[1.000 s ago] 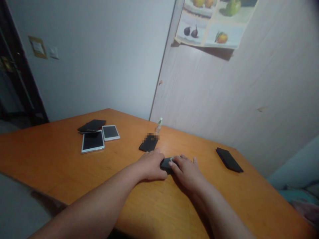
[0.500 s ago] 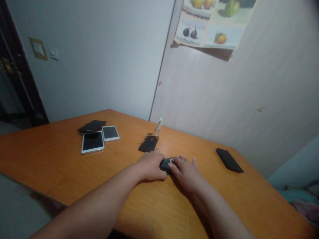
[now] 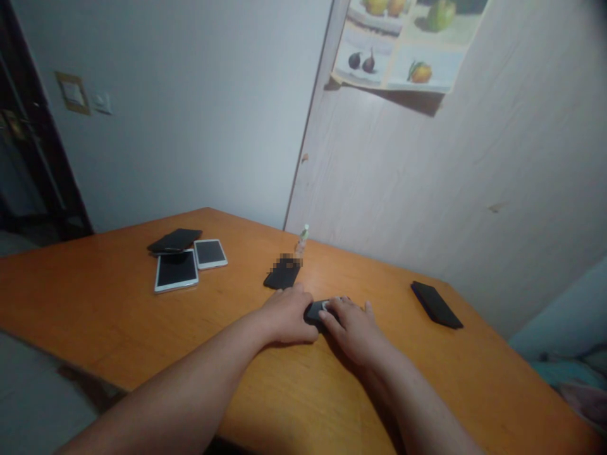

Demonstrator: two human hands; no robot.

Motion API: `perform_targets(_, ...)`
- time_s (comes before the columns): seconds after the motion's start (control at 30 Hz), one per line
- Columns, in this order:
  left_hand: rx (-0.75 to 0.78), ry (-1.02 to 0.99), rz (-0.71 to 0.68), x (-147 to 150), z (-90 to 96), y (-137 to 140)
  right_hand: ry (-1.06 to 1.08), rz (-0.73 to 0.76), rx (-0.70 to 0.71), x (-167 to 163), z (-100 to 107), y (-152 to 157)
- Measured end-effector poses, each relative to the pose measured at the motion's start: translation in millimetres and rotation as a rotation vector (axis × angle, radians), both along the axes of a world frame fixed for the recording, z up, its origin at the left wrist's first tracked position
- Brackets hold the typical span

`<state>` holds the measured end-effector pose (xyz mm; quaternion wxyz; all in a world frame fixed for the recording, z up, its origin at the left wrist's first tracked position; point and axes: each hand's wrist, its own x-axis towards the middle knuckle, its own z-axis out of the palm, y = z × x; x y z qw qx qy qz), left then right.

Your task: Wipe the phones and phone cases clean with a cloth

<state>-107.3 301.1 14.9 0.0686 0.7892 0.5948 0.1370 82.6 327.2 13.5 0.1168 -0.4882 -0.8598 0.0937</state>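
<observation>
A dark, flat phone-like device [image 3: 313, 312] lies on the wooden table between my two hands. My left hand [image 3: 288, 315] grips its left end, thumb on the near side and fingers on the far side. Over the right part of the device rests my right hand [image 3: 353, 325], palm down with fingers bent. A small white bit [image 3: 325, 306] shows at those fingertips, too small to name; most of it is hidden. Just beyond my left hand lies a black flat device [image 3: 284, 276], its far end blurred by pixelation. A small clear bottle [image 3: 303, 239] stands behind it.
On the left of the table [image 3: 118, 303] lie two white-framed tablets [image 3: 176, 270] and a black folder-like case [image 3: 175, 241], which overlaps one tablet. Another black case [image 3: 436, 305] lies near the right edge. A wall with a fruit poster [image 3: 398, 50] rises behind the table.
My right hand has shifted very slightly to the left over the device. My left hand and the other things have stayed where they were.
</observation>
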Motion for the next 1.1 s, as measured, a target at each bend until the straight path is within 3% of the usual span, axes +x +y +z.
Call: perform_targets(1.1,-0.013,0.018,0.009,1.6,2.9,-1.0,0.028,-0.004,-0.033,0.4,-3.4,1.6)
